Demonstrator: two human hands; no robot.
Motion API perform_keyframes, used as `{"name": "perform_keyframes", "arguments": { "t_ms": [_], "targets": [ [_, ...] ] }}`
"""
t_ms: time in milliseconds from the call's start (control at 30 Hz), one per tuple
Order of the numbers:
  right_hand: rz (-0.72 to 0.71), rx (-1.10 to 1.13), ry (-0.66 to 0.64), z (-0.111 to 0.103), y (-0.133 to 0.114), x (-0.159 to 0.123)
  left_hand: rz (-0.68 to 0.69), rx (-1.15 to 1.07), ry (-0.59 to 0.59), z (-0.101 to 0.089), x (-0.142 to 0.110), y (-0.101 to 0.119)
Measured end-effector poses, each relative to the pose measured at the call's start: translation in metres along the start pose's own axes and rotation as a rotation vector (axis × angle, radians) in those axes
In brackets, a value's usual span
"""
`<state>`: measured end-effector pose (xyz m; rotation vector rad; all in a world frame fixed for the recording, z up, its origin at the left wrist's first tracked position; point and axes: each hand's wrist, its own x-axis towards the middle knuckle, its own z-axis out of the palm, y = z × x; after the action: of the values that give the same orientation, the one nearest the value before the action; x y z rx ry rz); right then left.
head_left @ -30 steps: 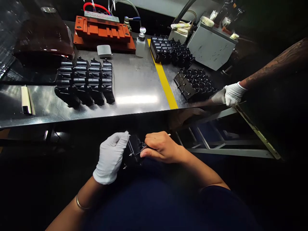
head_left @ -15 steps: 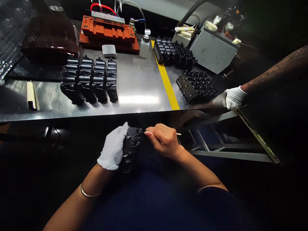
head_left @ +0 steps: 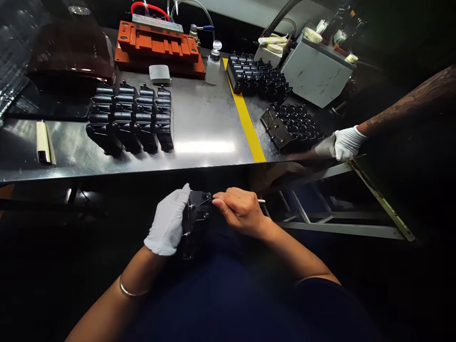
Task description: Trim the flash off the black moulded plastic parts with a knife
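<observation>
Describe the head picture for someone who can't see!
A white-gloved left hand holds a black molded part while the bare right hand points a thin tool at it. More black parts sit on the metal bench; another person's gloved hand is nearby.

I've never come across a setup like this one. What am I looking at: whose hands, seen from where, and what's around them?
There is no machine here: a person works bare-armed, seen by a camera worn on their head, looking forward and down. The left hand, in a white fabric glove, holds a ridged black part. The bare right hand pinches a thin tool with a pale end, its other end at the part; contact is too small to tell. On the shiny metal bench, groups of ridged black pieces sit either side of a flat yellow strip. Behind stands an orange slotted block. The white-gloved hand at far right is someone else's.
</observation>
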<state>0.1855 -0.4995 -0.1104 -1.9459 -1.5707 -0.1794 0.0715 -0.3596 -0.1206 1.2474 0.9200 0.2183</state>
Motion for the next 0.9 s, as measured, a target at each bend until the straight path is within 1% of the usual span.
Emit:
{"name": "perform_keyframes", "arguments": {
  "t_ms": [67, 133, 200, 267, 333, 400, 467, 567, 733, 800, 867, 900],
  "targets": [
    [0.021, 0.076, -0.035, -0.001, 0.0, -0.001, 0.014, -0.009, 0.016, 0.001, -0.001, -0.001],
    [0.022, 0.217, -0.088, -0.002, 0.001, -0.002, 0.038, -0.018, 0.013, 0.001, -0.001, -0.003],
    [0.008, 0.337, -0.107, -0.004, 0.0, -0.002, 0.073, -0.03, 0.025, 0.001, -0.003, -0.002],
    [0.012, 0.34, -0.072, -0.004, 0.0, -0.003, 0.128, -0.028, 0.066, 0.002, -0.006, 0.0],
    [0.02, 0.27, -0.028, -0.004, -0.001, -0.004, 0.171, -0.016, 0.107, 0.002, -0.008, 0.002],
    [0.019, 0.241, -0.041, -0.005, -0.001, -0.004, 0.174, -0.01, 0.123, 0.002, -0.01, 0.004],
    [0.036, 0.281, -0.103, -0.008, -0.001, -0.004, 0.169, -0.015, 0.129, 0.003, -0.01, 0.004],
    [0.085, 0.378, -0.236, -0.015, 0.0, -0.004, 0.2, -0.026, 0.15, 0.004, -0.011, 0.001],
    [0.081, 0.461, -0.392, -0.024, 0.003, -0.003, 0.265, -0.02, 0.184, 0.006, -0.015, -0.004],
    [0.064, 0.56, -0.447, -0.027, 0.006, -0.003, 0.298, 0.002, 0.181, 0.007, -0.019, -0.005],
    [0.002, 0.72, -0.493, -0.029, 0.008, -0.003, 0.337, 0.006, 0.182, 0.007, -0.021, -0.005],
    [-0.039, 0.79, -0.493, -0.03, 0.008, -0.004, 0.357, -0.002, 0.186, 0.007, -0.021, -0.005]
  ]
}}
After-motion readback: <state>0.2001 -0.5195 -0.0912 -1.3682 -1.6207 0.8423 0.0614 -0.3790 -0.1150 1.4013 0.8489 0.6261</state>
